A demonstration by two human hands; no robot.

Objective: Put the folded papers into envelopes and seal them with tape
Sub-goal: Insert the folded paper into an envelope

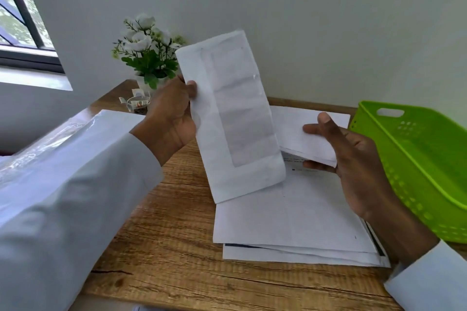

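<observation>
My left hand grips a white window envelope by its left edge and holds it upright above the wooden table. To its right, my right hand pinches a folded white paper between thumb and fingers, just beside the envelope. A loose stack of white sheets lies flat on the table under both hands. A tape dispenser stands at the back left, partly hidden by my left hand.
A bright green plastic basket stands at the right edge of the table. A pot of white flowers sits at the back against the wall. A window is at the far left.
</observation>
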